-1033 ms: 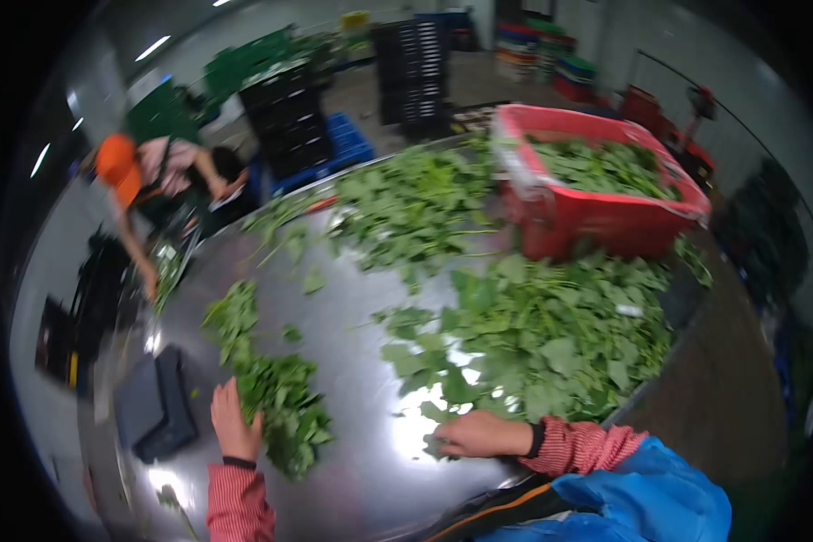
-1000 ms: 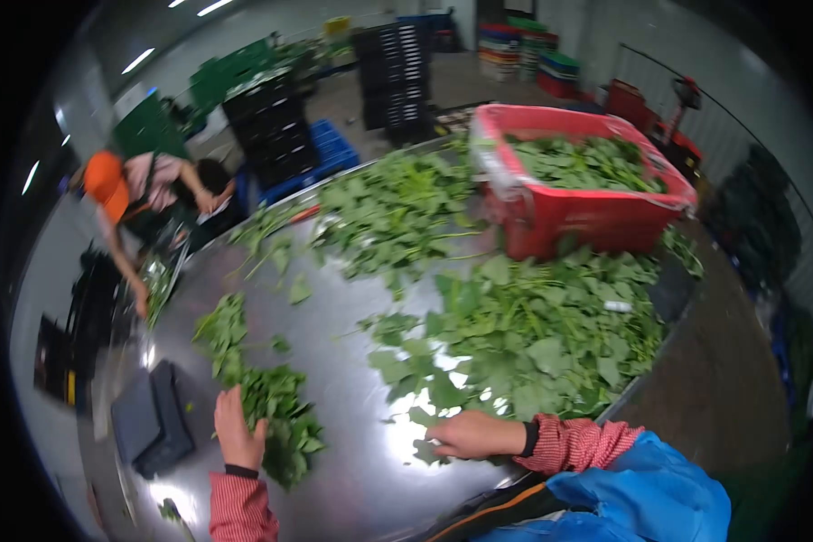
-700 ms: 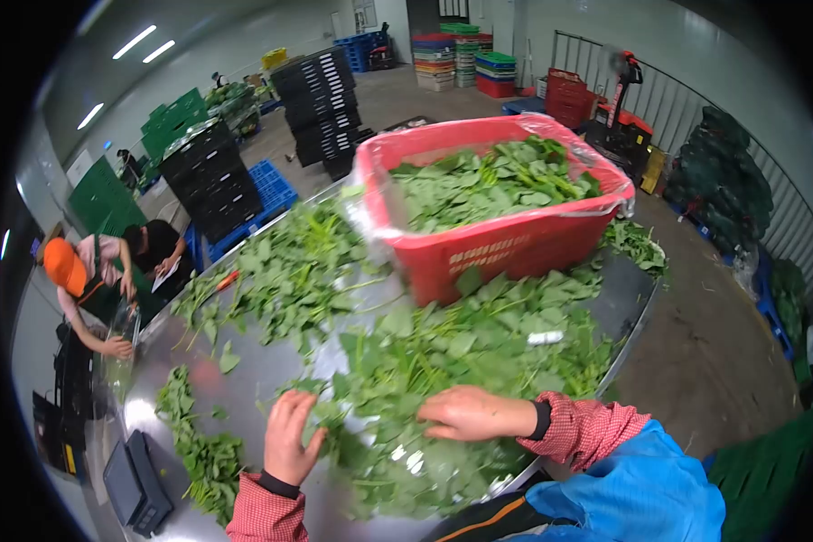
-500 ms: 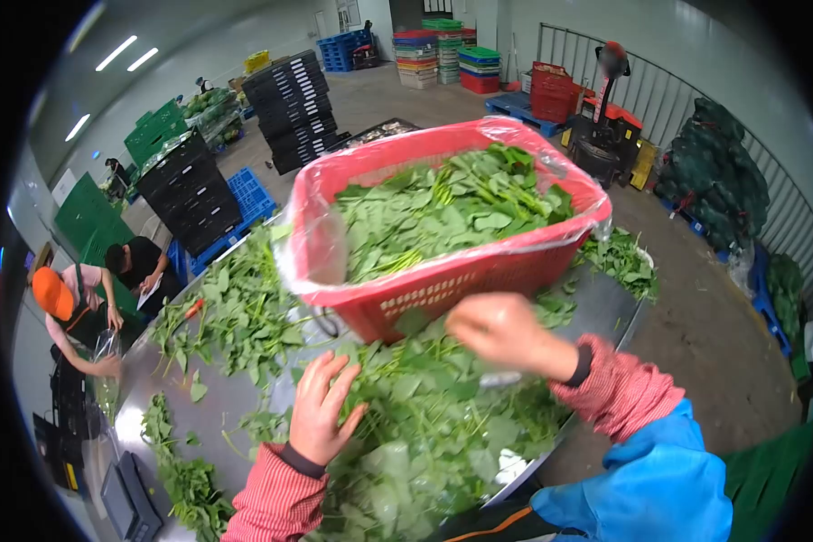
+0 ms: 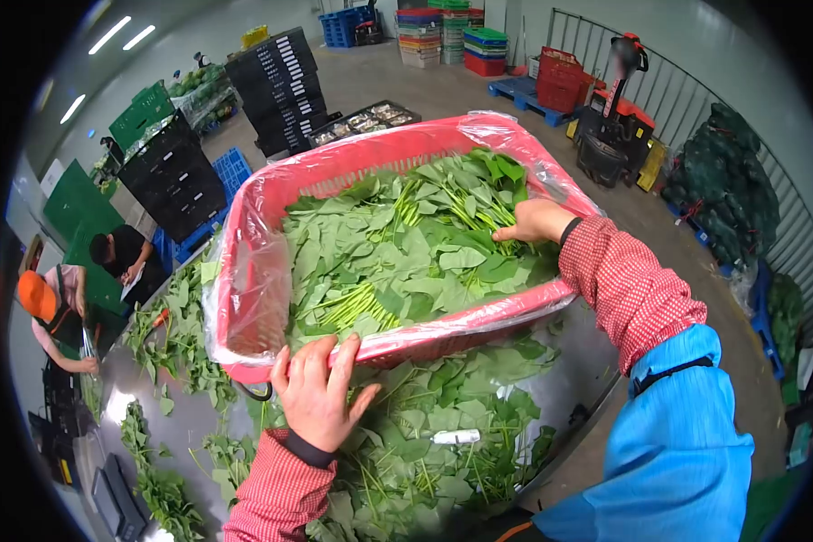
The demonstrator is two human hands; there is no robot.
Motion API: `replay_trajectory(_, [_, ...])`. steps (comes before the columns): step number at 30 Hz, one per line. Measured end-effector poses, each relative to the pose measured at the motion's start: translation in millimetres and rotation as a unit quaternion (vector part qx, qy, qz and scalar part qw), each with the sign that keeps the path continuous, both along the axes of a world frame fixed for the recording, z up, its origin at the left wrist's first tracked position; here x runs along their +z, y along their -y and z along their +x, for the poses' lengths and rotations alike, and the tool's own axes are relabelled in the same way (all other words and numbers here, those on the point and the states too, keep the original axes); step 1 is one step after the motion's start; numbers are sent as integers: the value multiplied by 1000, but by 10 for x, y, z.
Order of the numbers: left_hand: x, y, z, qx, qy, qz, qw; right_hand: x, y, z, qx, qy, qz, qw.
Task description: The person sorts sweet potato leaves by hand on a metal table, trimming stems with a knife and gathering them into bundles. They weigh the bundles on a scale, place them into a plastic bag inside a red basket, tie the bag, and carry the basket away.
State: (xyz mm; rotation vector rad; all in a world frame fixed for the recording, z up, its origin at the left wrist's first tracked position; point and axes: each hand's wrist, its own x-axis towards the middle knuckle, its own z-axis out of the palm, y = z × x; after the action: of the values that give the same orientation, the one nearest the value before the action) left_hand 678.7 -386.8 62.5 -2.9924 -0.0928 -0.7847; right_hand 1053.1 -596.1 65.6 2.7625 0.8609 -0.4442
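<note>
A red plastic crate [image 5: 425, 348] lined with clear film stands on the metal table, holding leafy green stems [image 5: 406, 244]. My left hand [image 5: 321, 393] rests its fingertips on the crate's near rim, at the left, thumb apart. Inside the crate's right side, my right hand [image 5: 537, 221] is closed around some of the greens, with its fingers partly hidden. More loose greens [image 5: 425, 434] are spread on the table in front of the crate, and a small white object [image 5: 456, 436] lies on them.
Greens lie along the metal table [image 5: 190, 443] at the left, near a dark scale [image 5: 117, 497]. Two people [image 5: 54, 303] are beyond its left edge. Behind stand black crate stacks [image 5: 275, 90], a pallet truck [image 5: 610, 135] and dark net sacks [image 5: 723, 181].
The crate appears nearer and lower in view. My right hand has moved from in front of the crate up into its greens. My left hand now touches the near rim.
</note>
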Motion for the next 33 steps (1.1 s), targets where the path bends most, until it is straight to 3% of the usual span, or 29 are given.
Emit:
replay_trajectory(3, [-65, -14, 26, 2, 27, 1, 1000, -78, -119, 37, 2, 16, -57, 998])
replay_trajectory(7, [-120, -61, 34, 0, 35, 0, 999, 37, -74, 149, -99, -74, -68, 990])
replay_trajectory(11, [-185, -106, 30, -2, 46, 4, 999, -81, -66, 185, -86, 48, -2, 995])
replay_trajectory(18, [-285, -141, 46, -5, 77, 17, 997, -154, -171, 75, -92, -4, -93, 991])
replay_trajectory(26, [-314, -149, 57, -4, 101, 29, 994, 57, -171, 92, -151, 59, 7, 987])
replay_trajectory(32, [-317, -139, 60, -2, 104, 26, 994, 539, -73, 105, -163, 36, 165, 972])
replay_trajectory(33, [-320, -140, 63, -1, 105, 24, 994, 544, -74, 111, -115, 121, 144, 975])
